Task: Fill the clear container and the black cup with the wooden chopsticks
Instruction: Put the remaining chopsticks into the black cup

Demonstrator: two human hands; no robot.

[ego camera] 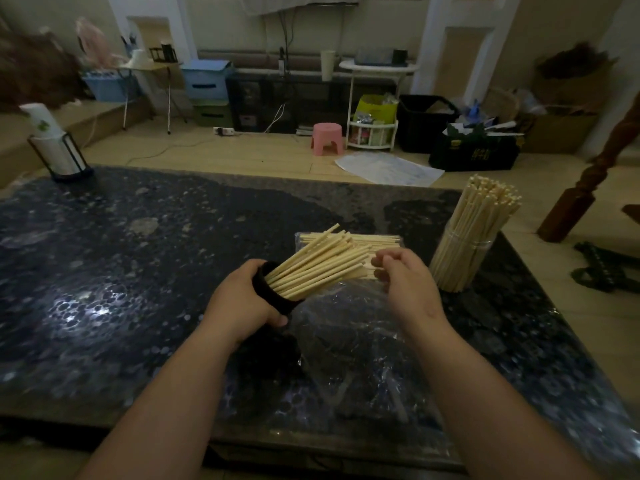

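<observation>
Head: left grip [242, 301] wraps tilted black cup [278, 302].

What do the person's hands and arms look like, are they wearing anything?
Both are bare. The left hand and the right hand have no gloves, and no ring, watch or bracelet shows. The forearms are uncovered as far as the frame's bottom edge, with no sleeve in view.

Left hand [242, 301]: grips the black cup [260, 286], tilted, its wooden chopsticks [318, 265] fanning rightward. Right hand [410, 287]: fingers curled at the chopstick tips, grip unclear. Clear container [465, 252]: upright on the dark speckled table [138, 271], packed with chopsticks.
</observation>
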